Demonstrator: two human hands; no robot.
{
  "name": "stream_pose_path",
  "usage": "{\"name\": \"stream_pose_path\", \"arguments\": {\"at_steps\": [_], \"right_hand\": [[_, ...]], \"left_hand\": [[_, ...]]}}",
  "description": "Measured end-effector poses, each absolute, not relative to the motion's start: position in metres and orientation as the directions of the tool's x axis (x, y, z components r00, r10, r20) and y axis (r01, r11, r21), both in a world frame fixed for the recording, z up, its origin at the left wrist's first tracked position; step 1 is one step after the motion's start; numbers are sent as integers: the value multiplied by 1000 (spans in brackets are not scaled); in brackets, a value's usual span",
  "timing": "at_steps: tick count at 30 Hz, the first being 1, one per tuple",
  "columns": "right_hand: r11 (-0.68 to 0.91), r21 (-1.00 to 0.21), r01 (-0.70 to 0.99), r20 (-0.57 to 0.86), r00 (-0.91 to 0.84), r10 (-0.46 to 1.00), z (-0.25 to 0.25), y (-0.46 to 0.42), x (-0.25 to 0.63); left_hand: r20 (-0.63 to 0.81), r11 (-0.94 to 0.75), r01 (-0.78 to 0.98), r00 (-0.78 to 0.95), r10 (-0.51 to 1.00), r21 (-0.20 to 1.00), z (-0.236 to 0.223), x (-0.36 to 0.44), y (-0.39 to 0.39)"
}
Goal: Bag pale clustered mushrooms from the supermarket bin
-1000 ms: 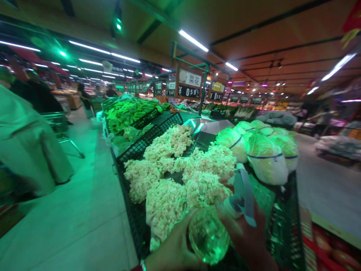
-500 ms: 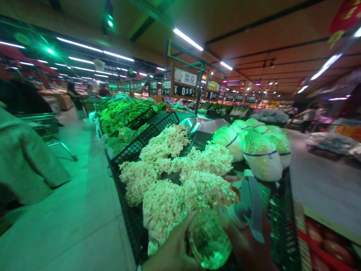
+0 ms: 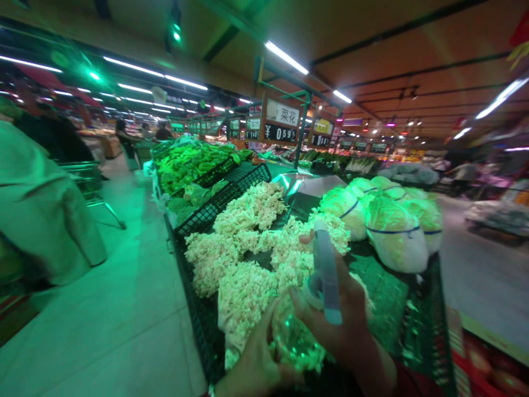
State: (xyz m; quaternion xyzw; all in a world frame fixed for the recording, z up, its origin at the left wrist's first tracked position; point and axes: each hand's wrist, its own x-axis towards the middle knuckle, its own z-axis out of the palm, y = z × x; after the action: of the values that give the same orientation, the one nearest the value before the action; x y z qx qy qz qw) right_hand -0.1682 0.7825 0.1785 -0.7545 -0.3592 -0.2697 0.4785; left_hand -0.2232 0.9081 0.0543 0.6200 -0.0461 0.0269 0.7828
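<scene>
A clear spray bottle glows green at the bottom centre. My left hand cups its round body from the left. My right hand grips the neck and the pale blue sprayer head, with a finger at the front of it. The nozzle sits just over a heap of white cauliflower pieces lying in a black mesh crate. Wrapped cabbages with blue bands lie to the right of the cauliflower.
A person in a pale coat stands at the left beside a shopping trolley. Green leafy vegetables fill crates further back. A price sign hangs above. Aisle floor runs along the left, and red produce sits at lower right.
My right hand has swung the sprayer head left and up, over the cauliflower. The bottle moved slightly left with both hands; the view shifted a little.
</scene>
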Motion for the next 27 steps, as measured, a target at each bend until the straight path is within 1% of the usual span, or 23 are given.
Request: {"name": "stream_pose_path", "arguments": {"at_steps": [4,6,9,11,15,18,23,25,27], "right_hand": [[-185,-508,842,746,537,394,194,798,-165],[-150,-500,853,740,511,437,200,804,-164],[-93,-483,871,735,461,497,202,813,-160],[-53,-471,880,734,425,529,202,818,-158],[-7,-433,901,723,352,595,201,825,-157],[0,-398,918,735,318,599,201,827,-158],[10,-373,928,738,290,609,200,832,-157],[20,-365,931,735,275,620,198,833,-156],[29,-361,932,738,267,620,198,833,-156]], "left_hand": [[115,276,-129,991,64,953,48,-222,908],[90,290,-116,991,103,950,46,-222,907],[74,216,-110,983,171,970,47,-223,907],[89,168,-119,980,179,979,48,-223,908],[118,135,-146,973,197,980,53,-223,908],[132,154,-170,963,233,973,59,-223,906],[150,289,-194,974,168,937,67,-223,904],[146,278,-193,973,180,941,68,-223,904],[145,228,-197,964,222,953,67,-223,904]]}}
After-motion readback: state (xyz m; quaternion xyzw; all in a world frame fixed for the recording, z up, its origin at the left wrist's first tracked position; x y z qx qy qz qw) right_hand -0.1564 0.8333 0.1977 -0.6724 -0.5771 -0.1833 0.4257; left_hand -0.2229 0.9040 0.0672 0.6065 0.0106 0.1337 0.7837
